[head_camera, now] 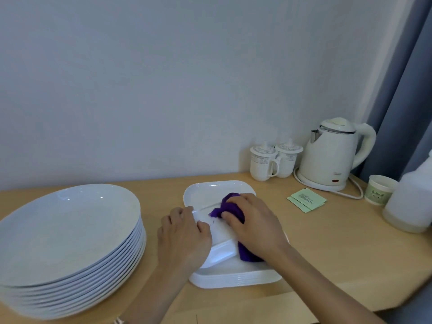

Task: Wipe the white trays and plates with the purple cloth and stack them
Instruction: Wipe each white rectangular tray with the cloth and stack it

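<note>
A stack of several white rectangular trays sits in the middle of the wooden table. On top lies a smaller white tray, tilted. My left hand grips its left edge. My right hand holds the bunched purple cloth and presses it onto the tray's surface. Behind them a larger white tray shows its far rim. A tall stack of several round white plates stands at the left.
At the back right stand two lidded white mugs and a white electric kettle with its cord. Green sachets lie near them. A paper cup and a translucent jug stand by the grey curtain.
</note>
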Action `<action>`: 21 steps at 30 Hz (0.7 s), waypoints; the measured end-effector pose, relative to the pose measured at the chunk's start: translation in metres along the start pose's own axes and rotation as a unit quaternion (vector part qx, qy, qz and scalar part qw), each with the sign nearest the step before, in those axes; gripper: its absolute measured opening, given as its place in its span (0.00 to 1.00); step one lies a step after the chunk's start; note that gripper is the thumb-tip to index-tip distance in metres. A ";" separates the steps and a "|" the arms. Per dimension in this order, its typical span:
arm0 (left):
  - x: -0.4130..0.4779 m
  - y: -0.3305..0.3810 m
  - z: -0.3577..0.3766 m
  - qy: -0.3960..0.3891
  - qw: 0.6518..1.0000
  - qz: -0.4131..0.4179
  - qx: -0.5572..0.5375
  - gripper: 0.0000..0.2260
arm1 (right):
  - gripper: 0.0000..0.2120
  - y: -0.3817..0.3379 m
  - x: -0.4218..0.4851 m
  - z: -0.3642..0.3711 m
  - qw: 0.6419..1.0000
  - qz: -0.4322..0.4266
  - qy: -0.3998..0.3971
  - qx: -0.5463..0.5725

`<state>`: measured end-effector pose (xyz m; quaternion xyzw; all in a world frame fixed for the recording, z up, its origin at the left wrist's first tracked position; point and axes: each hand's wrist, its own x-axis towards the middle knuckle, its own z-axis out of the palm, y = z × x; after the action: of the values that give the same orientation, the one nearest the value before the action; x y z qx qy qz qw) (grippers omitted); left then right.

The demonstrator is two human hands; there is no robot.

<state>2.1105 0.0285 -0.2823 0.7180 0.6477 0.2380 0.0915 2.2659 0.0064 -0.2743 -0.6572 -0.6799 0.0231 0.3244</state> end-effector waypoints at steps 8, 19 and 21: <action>-0.005 0.004 0.008 0.011 0.997 0.032 -0.065 0.22 | 0.15 0.023 -0.004 -0.008 0.994 0.094 0.055 -0.005; -0.003 0.000 0.014 0.005 0.996 0.073 -0.053 0.22 | 0.15 0.026 0.003 -0.012 0.997 0.066 0.049 0.005; -0.002 0.000 0.015 0.002 0.996 0.075 -0.055 0.22 | 0.14 0.035 0.006 -0.019 0.984 0.134 0.074 0.087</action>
<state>2.1172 0.0291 -0.2963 0.7581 0.5781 0.2804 0.1115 2.3057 0.0093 -0.2728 -0.7114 -0.5553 0.0763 0.4240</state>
